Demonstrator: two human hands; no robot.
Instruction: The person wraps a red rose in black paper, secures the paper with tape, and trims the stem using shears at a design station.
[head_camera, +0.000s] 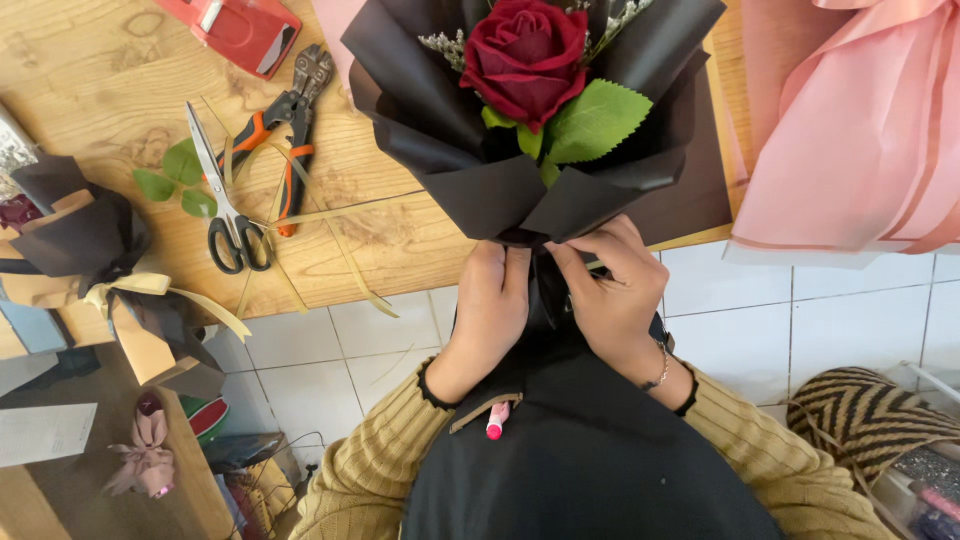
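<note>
A single red rose (524, 55) with green leaves and small white filler sprigs sits inside black wrapping paper (480, 190), forming a bouquet that rests on the edge of a wooden table (100, 90). My left hand (493, 300) grips the gathered neck of the black wrap from the left. My right hand (610, 290), with a thin bracelet at the wrist, pinches the same neck from the right. Both hands touch each other around the stem, which is hidden under the paper.
Black-handled scissors (225, 215), orange-handled cutters (290, 130), loose green leaves (175, 180) and cream ribbon (330, 215) lie on the table. A red tool (235, 28) is at the top. Pink wrapping (860, 130) at right, another black bouquet (90, 240) at left, woven basket (860, 415) lower right.
</note>
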